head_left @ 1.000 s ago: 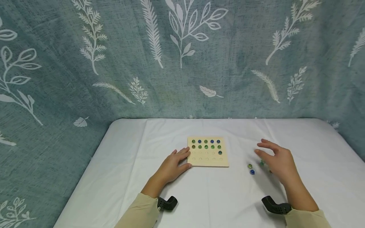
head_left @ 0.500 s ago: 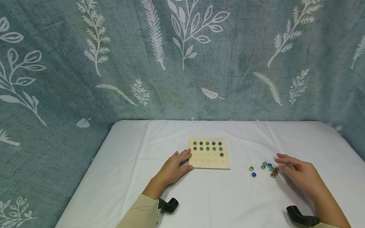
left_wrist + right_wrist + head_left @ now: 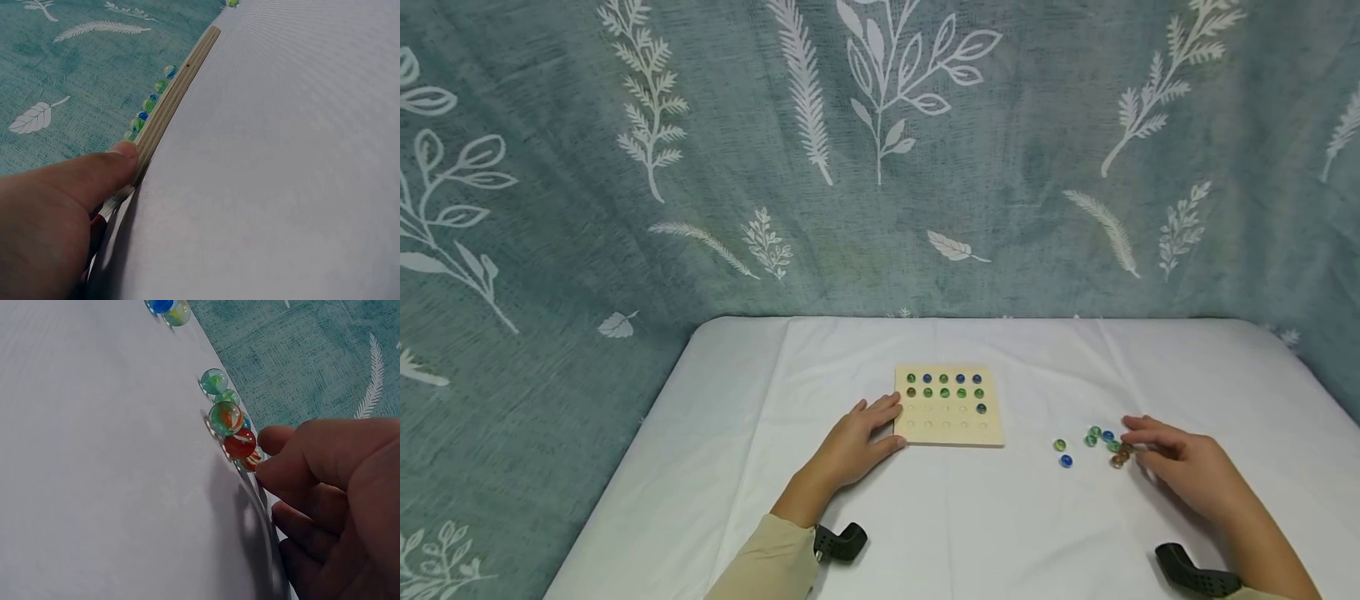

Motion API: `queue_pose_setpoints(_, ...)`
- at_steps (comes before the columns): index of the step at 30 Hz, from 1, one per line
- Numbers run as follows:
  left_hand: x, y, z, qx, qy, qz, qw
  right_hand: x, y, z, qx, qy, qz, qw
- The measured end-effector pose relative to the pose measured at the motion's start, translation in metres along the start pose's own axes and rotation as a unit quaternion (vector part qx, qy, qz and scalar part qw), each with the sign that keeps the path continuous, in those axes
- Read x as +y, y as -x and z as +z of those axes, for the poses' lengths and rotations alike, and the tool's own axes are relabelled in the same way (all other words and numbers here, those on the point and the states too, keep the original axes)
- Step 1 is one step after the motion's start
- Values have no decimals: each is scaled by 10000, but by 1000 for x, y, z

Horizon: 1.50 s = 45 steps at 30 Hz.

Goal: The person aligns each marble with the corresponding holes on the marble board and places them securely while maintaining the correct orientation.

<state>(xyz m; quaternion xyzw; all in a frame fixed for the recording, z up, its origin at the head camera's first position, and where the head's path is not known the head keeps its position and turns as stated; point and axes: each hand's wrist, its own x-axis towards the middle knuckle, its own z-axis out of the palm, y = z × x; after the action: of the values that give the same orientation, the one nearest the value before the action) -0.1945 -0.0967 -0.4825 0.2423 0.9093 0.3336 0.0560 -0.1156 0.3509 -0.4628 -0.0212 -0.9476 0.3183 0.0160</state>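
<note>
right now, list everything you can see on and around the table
board: one, pale wood, middle of table
marbles on board: eleven, blue and green, far rows
loose marbles: about seven, green, blue, red-orange, right of board
tablecloth: one, white
curtain: teal, white leaf print, behind table
left hand: thumb on the board's left edge
right hand: fingertips at the red-orange marbles; whether it holds one is unclear
</note>
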Motion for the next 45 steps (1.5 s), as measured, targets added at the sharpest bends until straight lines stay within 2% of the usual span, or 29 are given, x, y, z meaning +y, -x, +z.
queue_pose_setpoints(8, 1, -1, 0, -54, -12, 13, 10000, 2, 0, 4, 83, 123, 24, 9999)
queue_pose_setpoints(16, 1, -3, -3, -21, -84, 49, 10000, 3, -3, 5, 345, 125, -263, 9990)
queue_pose_setpoints(32, -1, -2, -1, 10, -50, -84, 10000, -2, -6, 8, 428, 557, -379, 9968)
queue_pose_setpoints(45, -1, -1, 0, -48, -11, 25, 10000, 0, -4, 10, 422, 673, -73, 9968)
